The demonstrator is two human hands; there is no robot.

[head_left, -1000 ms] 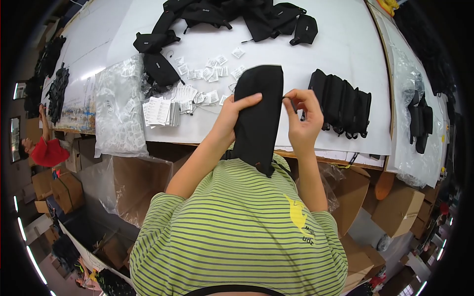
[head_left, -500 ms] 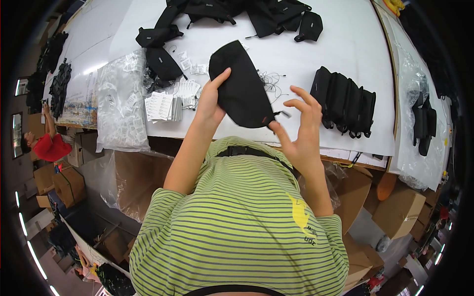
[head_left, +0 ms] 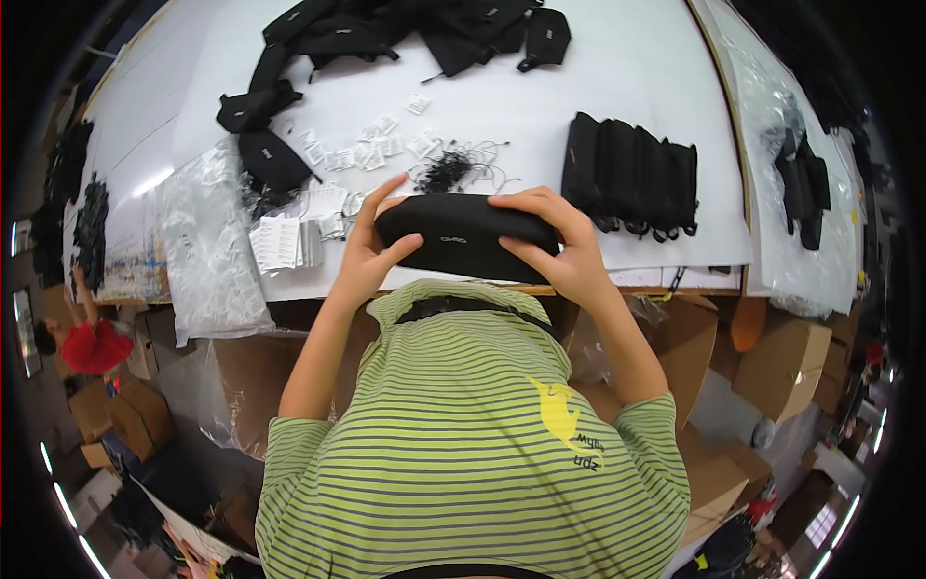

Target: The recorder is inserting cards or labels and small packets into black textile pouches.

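Note:
A black fabric pouch [head_left: 468, 224] with a small pale print is held level between both hands, just above the table's near edge. My left hand [head_left: 371, 241] pinches its left end, thumb on the near face and fingers over the far side. At the other end my right hand [head_left: 559, 236] grips it the same way. Beyond the pouch lies a tangle of thin black cords [head_left: 449, 169]. Small white tags [head_left: 371, 152] are scattered beside the cords, and a stack of printed white cards [head_left: 280, 243] sits to the left.
Several black pouches [head_left: 632, 174] stand in a row on the right of the white table [head_left: 521, 106]. More black pouches [head_left: 342, 39] are heaped at the back. A clear plastic bag [head_left: 212, 251] hangs over the left front edge. Cardboard boxes [head_left: 786, 362] stand below the table; a person in red [head_left: 95, 347] is far left.
The pouch has turned from upright to level and now shows its printed face. My right hand has closed on its right end. The whole view has shifted slightly.

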